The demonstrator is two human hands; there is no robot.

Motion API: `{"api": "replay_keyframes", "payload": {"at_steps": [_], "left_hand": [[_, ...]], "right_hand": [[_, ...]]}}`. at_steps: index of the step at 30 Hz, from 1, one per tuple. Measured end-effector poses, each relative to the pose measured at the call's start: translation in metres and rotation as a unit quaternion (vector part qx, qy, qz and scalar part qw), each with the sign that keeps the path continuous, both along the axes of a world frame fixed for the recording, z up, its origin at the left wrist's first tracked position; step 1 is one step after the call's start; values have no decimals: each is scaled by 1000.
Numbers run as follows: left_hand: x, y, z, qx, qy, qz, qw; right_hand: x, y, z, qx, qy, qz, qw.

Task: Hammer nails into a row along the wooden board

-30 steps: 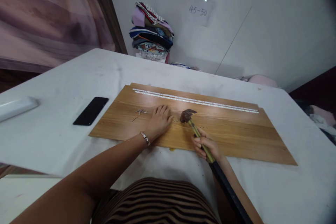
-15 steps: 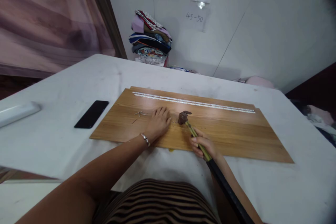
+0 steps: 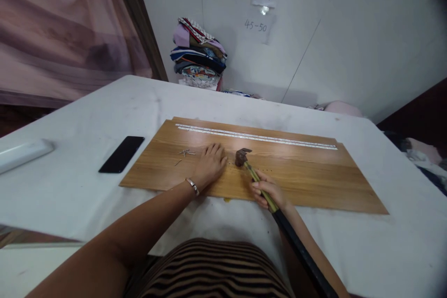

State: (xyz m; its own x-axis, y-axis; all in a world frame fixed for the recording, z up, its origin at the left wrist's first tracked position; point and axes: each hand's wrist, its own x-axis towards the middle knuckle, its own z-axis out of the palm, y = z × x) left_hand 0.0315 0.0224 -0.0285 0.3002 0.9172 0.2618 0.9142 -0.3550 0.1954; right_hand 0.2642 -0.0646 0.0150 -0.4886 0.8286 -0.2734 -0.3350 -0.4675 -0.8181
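My right hand [image 3: 268, 192] is wrapped round the yellow part of the handle of a claw hammer [image 3: 256, 178]. The hammer's rusty brown head is down at the wooden board [image 3: 307, 177], over a row of small dark marks; whether it touches the surface I cannot tell. Flat on the board, just left of the hammer head, lies my left hand [image 3: 211, 164] with its fingers stretched out and a bracelet at the wrist. A small pile of nails [image 3: 186, 152] rests left of that hand, with one single nail [image 3: 178, 162] a little nearer to me.
Two white strips with printed marks [image 3: 254, 137] run along the board's far side. A black phone [image 3: 121, 154] lies left of the board on the white table [image 3: 87, 125], with a white object [image 3: 26, 152] farther left. Folded clothes [image 3: 199, 56] are stacked by the wall.
The view has shifted slightly. Both hands and the hammer keep nearly the same places on the board.
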Motion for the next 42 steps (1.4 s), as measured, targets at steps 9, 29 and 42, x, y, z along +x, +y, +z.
{"api": "replay_keyframes", "payload": {"at_steps": [9, 29, 42], "left_hand": [[0, 1, -2, -2, 18, 5, 1000], [-2, 3, -5, 7, 6, -1, 1000], [-3, 4, -7, 10, 0, 1, 1000]], "right_hand": [[1, 0, 0, -2, -13, 7, 1000], [-1, -1, 4, 15, 4, -4, 1000], [4, -2, 2, 16, 6, -15, 1000]]}}
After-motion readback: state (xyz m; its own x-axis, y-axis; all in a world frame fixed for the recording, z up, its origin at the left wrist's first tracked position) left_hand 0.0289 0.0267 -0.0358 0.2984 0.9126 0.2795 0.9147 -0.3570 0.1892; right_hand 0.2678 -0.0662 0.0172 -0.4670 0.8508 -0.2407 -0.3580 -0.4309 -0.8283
